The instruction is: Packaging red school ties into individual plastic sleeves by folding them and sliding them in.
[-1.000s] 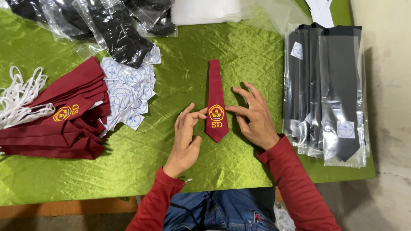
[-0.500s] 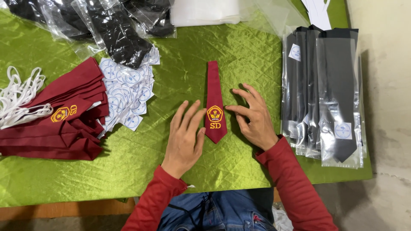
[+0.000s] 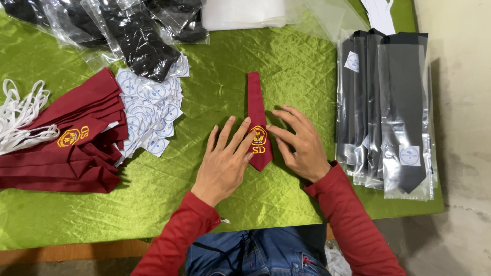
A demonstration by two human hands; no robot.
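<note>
Single maroon tie (image 3: 257,118) flat on green quilted cloth (image 3: 286,66), narrow end away from wearer, pointed wide end toward wearer, yellow embroidered emblem near the point. Left hand (image 3: 223,164) open and flat, palm down, fingers spread, fingertips (image 3: 246,122) resting on tie's left edge beside the emblem. Right hand (image 3: 302,144) open too, palm down, fingertips touching tie's right edge at emblem height. Hands apart, tie's wide end between them; nothing clamped, just pressing flat. Red sleeves on both arms.

Left of the hands: fanned stack of maroon ties (image 3: 71,138) with same emblem, well apart from the single tie. Just beside that stack: spread of small round white-and-blue paper labels (image 3: 151,102). Far left edge: bundle of white elastic loops (image 3: 20,117).

Containers: clear plastic sleeves (image 3: 406,112) stacked along right side, each holding one dark tie, white sticker on the front; near right hand, not touching. Top left: loose pile of clear bags (image 3: 128,30) with black fabric pieces inside, exact contents hard to tell. Top centre: folded white material (image 3: 243,13), partly cut off by frame
</note>
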